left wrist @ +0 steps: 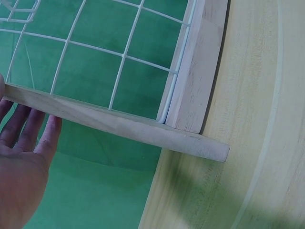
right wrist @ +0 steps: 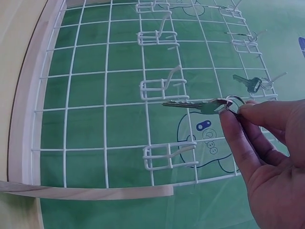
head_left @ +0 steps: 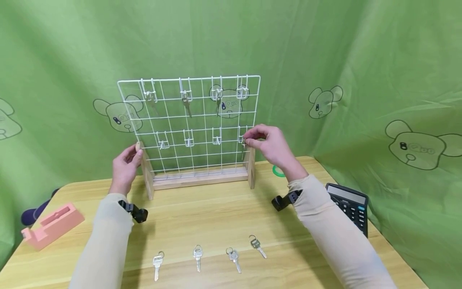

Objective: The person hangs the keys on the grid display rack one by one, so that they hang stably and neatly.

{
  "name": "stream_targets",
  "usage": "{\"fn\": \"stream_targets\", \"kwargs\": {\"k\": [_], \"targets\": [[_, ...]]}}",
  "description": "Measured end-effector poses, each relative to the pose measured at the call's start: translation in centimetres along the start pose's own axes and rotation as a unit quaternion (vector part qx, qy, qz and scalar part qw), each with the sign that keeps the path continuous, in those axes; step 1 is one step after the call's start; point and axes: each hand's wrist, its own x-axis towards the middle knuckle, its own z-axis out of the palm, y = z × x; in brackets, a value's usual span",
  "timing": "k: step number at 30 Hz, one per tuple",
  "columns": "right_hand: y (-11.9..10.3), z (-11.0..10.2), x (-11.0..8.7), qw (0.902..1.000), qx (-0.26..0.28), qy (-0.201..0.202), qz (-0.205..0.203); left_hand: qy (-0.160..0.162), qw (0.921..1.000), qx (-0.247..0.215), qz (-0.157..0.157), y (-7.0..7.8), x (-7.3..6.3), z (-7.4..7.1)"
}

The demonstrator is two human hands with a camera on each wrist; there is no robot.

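Observation:
A white wire grid rack (head_left: 205, 116) stands upright in a wooden base, with two rows of white hooks. My left hand (head_left: 124, 166) grips the upper end of the rack's left wooden post (left wrist: 109, 121), fingers behind it. Between thumb and fingertips, my right hand (right wrist: 271, 148) pinches the metal ring (right wrist: 234, 101) of a silver key (right wrist: 205, 107). In the head view this hand is close by the rightmost lower-row hook (head_left: 242, 138). Three keys hang along the upper row, one of them a middle key (head_left: 186, 105). The upper-right hook (head_left: 242, 93) carries no key.
Several keys with rings lie along the table's front, including a left key (head_left: 157, 265) and a right key (head_left: 258, 245). A pink tape dispenser (head_left: 54, 226) sits at the left, a black calculator (head_left: 348, 204) at the right. Behind the right forearm lies a green ring (head_left: 278, 171).

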Motion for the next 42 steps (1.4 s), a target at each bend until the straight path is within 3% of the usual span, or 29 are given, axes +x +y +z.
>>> {"fn": "stream_targets", "kwargs": {"k": [21,42], "targets": [[-2.5,-0.8,1.8,0.9957,0.058,0.066,-0.031,0.003,1.0,-0.002,0.008,0.0,-0.2,-0.1],[-5.8,-2.3,4.4,0.9818,0.118,0.137,-0.058,0.001,1.0,-0.004,0.001,0.1,-0.2,0.0]]}}
